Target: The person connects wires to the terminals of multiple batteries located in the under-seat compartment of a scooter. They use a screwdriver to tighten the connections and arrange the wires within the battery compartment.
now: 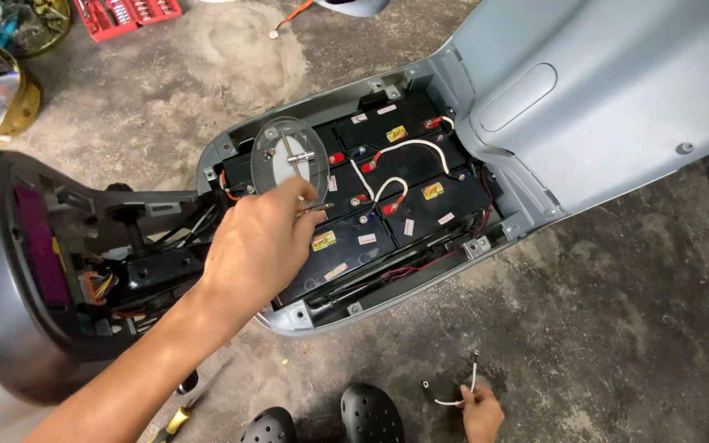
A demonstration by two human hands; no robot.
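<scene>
Rough concrete floor (617, 328) is seen under an opened scooter (584, 98). A small metal tool (315, 210) is pinched in the left hand (260, 246), just over the black batteries (404, 201) mid-frame. A short white wire (465, 385) is gripped by the right hand (482, 414), lower right, well apart.

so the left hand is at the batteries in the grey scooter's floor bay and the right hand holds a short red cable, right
Not quite: in the head view the right hand holds a short white cable, not red. The left hand is indeed at the black batteries in the grey scooter's floor bay.
</scene>
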